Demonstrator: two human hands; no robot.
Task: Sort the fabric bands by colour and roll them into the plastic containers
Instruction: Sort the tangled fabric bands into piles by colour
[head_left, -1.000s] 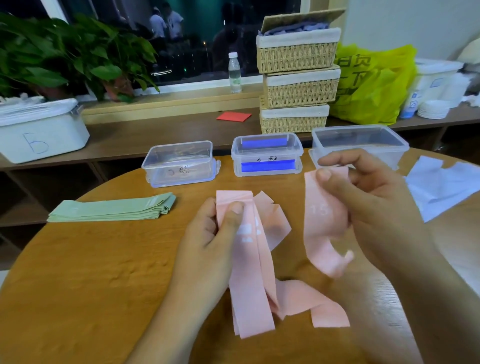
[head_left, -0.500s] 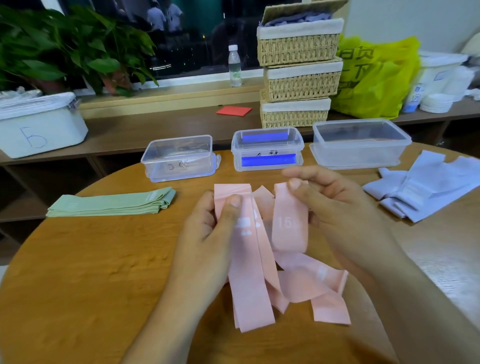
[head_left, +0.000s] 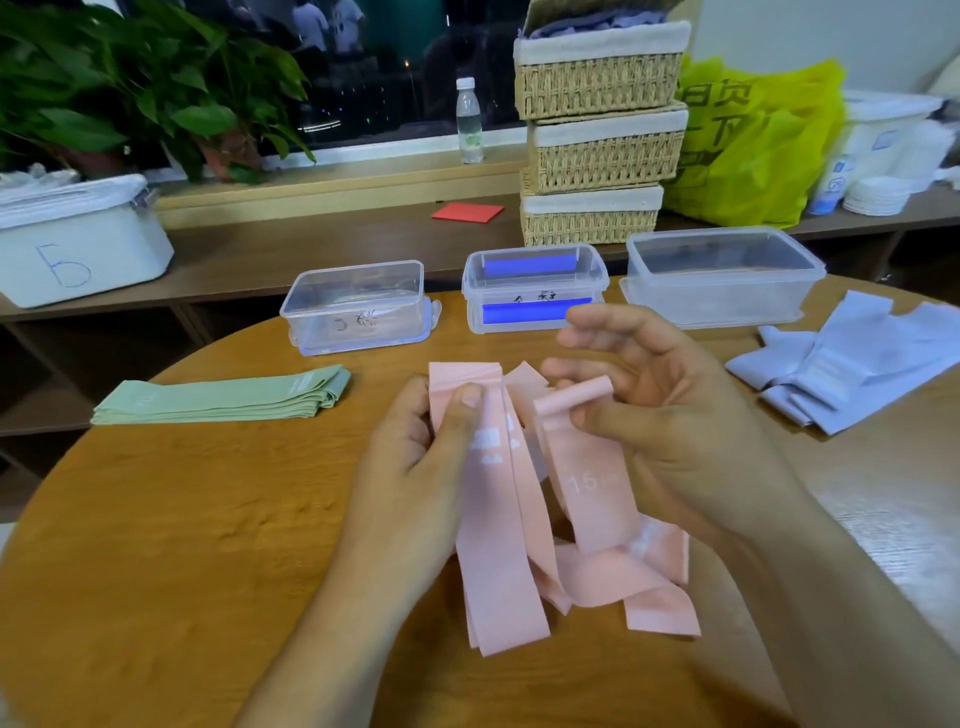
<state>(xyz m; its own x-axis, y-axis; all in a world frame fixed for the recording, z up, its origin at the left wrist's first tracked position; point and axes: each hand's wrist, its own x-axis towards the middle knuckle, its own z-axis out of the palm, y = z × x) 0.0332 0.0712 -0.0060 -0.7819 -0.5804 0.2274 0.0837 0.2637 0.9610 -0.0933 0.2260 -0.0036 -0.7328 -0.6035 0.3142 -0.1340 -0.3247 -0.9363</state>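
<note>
Pink band (head_left: 587, 483) is hanging from the right grip (head_left: 675, 431), which is pinching its rolled top end between thumb and fingers above the counter (head_left: 182, 519). Just beside it, the left grip (head_left: 415, 467) is clutching a pink bunch (head_left: 493, 561), tails trailing on the wood. Green bands (head_left: 223, 397) are lying stacked at left and pale blue bands (head_left: 852, 364) heaped at right. Beyond, the left box (head_left: 358, 306), middle box (head_left: 535, 291) showing blue strips, and right box (head_left: 722, 280) are standing in a row.

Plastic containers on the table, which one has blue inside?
The middle container: blue shows through its clear walls; the left container and right container show none.
</note>
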